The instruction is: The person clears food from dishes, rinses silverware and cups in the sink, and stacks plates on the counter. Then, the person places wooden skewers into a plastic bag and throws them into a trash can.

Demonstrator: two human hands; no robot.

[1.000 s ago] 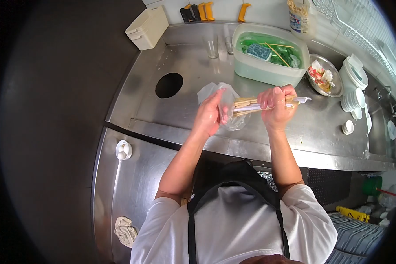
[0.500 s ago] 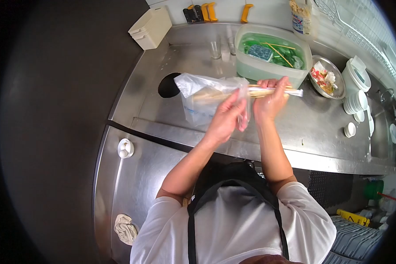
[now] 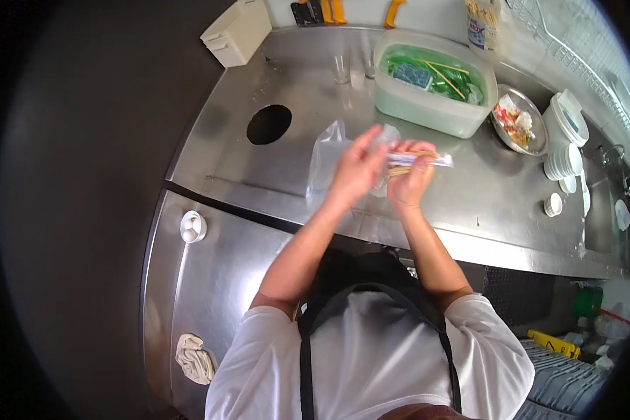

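Note:
In my right hand (image 3: 411, 183) is a bundle of wooden chopsticks (image 3: 402, 169), along with a slim white-wrapped piece (image 3: 442, 161) that sticks out to the right. My left hand (image 3: 359, 168) is closed on a thin clear plastic bag (image 3: 323, 164), its fingers slightly blurred beside the left end of the bundle. The bag hangs to the left of and behind that hand, partly hidden by it. Both hands are over the steel counter (image 3: 259, 168).
Behind the hands stands a tub (image 3: 427, 115) of green soapy water with a sponge (image 3: 411, 75) and sticks. To its right are a bowl of food scraps (image 3: 518, 122) and stacked white cups (image 3: 563, 162). A round hole (image 3: 269, 124) opens at left; glasses (image 3: 340, 70) stand at the back.
Both hands have come nearer to my body, the right one also moving left with the chopsticks. The bag looks flatter, and the chopsticks that showed inside it are no longer visible there.

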